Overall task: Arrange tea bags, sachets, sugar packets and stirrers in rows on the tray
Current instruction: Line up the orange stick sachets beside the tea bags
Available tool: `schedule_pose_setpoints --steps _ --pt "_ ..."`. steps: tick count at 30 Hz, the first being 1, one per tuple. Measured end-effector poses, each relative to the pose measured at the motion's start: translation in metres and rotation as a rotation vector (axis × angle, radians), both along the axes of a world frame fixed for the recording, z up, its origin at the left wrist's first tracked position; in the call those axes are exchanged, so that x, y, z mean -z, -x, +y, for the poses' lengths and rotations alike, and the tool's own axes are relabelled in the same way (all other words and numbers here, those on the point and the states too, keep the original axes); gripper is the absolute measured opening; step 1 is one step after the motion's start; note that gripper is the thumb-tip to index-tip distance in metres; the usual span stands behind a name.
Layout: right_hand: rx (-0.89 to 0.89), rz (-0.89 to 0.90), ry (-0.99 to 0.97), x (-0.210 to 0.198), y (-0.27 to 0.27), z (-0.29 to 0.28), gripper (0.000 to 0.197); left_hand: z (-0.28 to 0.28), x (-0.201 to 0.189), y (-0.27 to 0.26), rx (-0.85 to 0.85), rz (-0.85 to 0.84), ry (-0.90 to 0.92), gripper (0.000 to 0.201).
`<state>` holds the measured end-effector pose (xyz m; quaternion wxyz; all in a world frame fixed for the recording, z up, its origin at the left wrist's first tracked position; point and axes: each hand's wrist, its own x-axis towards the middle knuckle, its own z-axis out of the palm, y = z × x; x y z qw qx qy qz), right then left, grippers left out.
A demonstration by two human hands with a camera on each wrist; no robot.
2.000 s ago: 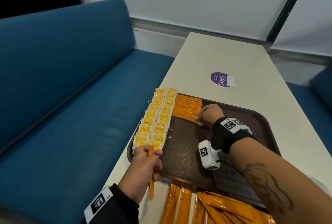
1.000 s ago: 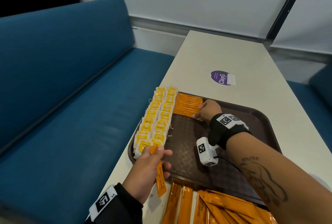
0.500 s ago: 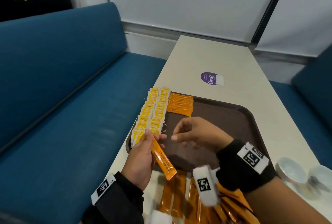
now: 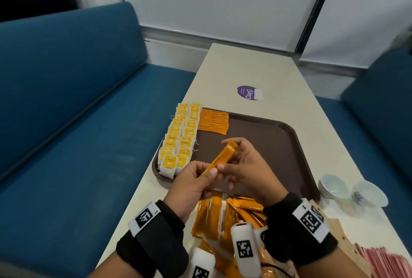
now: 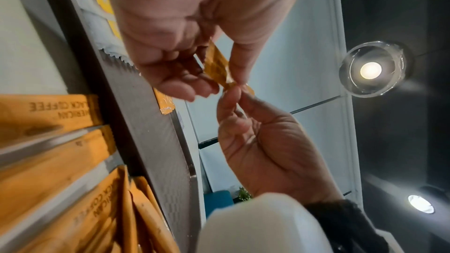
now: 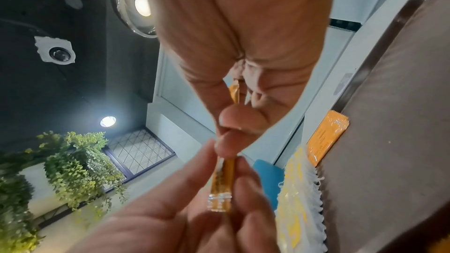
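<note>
One orange coffee sachet [image 4: 223,157] is held slanted above the brown tray [image 4: 287,141], near its front left. My left hand [image 4: 208,171] pinches its lower end and my right hand [image 4: 236,159] grips its upper part. The right wrist view shows the sachet [image 6: 222,180] between the left fingers, with my right hand [image 6: 231,132] touching its top. On the tray's left side lie two rows of yellow tea bags [image 4: 180,139]. Beside them is a short row of orange sachets [image 4: 214,121]. The rest of the tray floor is bare.
A loose pile of orange sachets [image 4: 225,215] lies on the white table [image 4: 256,66] in front of the tray. Two small white cups [image 4: 334,186] stand to the right, with pink packets [image 4: 390,262] at the bottom right. A blue bench [image 4: 66,121] runs along the left.
My right hand drew back from the sachet row at the tray's far left and took hold of the sachet that my left hand raised. Both hands now hold it over the tray.
</note>
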<state>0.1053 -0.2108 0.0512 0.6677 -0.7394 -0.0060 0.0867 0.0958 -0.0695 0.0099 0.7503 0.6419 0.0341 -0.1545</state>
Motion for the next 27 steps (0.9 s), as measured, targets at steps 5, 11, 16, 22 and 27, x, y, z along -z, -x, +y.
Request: schedule_pose_setpoints --steps 5,11,16,22,27 --pt "0.035 -0.123 0.245 -0.004 -0.009 -0.009 0.012 0.015 0.0 -0.007 -0.077 -0.044 -0.102 0.004" --pt "-0.03 -0.069 0.325 -0.013 -0.032 -0.021 0.011 0.024 0.003 -0.024 -0.084 -0.061 -0.182 0.006" --pt "0.103 0.027 0.304 -0.011 -0.079 -0.034 0.007 0.025 0.014 -0.03 -0.112 -0.026 -0.216 0.011" --pt "0.221 0.306 0.328 0.022 -0.15 -0.036 0.018 0.031 0.028 -0.03 -0.073 0.039 -0.289 0.013" --pt "0.194 0.467 0.449 0.041 -0.182 -0.03 0.019 0.036 0.031 -0.032 -0.023 0.04 -0.319 0.013"
